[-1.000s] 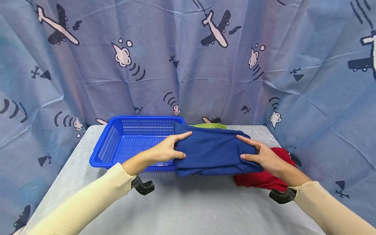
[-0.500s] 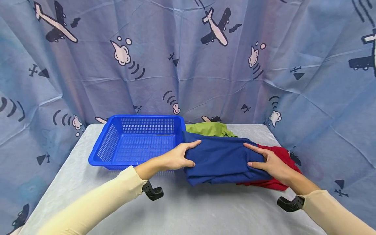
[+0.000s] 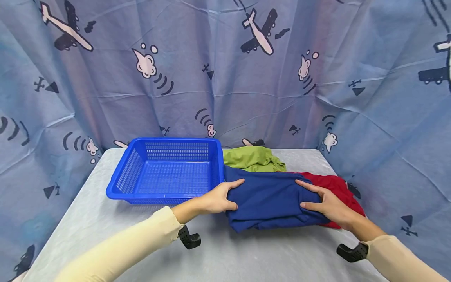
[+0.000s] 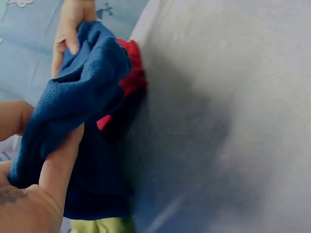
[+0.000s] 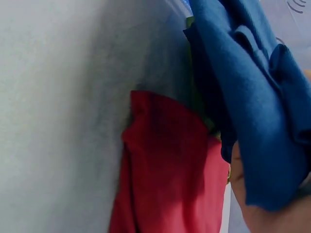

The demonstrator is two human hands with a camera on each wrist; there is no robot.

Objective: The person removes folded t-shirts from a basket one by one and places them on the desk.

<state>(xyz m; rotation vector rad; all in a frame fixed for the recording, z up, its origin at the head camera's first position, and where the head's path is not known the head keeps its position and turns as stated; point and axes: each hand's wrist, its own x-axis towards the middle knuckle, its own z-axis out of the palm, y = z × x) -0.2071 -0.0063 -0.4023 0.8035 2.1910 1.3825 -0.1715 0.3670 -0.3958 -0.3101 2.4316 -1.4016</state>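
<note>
A folded dark blue cloth (image 3: pixel 269 199) is held off the table between both hands. My left hand (image 3: pixel 219 199) grips its left end, thumb and index finger on the upper face. Seen from the left wrist, the fingers (image 4: pixel 60 167) wrap under the fabric. At the other end, my right hand (image 3: pixel 329 205) holds the cloth in the same manner; part of that hand is hidden behind the blue fabric (image 5: pixel 257 111) in the right wrist view. Whether the cloth is a garment cannot be told.
To the left stands a blue plastic basket (image 3: pixel 165 196) with nothing visible inside. A crumpled green cloth (image 3: pixel 251 157) lies behind the blue one, against the basket's right side. On the right a red cloth (image 3: pixel 336 190) lies on the table (image 3: pixel 275 254). A printed curtain (image 3: pixel 225 70) surrounds the table.
Both hands have carried the blue cloth rightward and toward the person, away from the basket. More of the green cloth and the basket's right side now shows.
</note>
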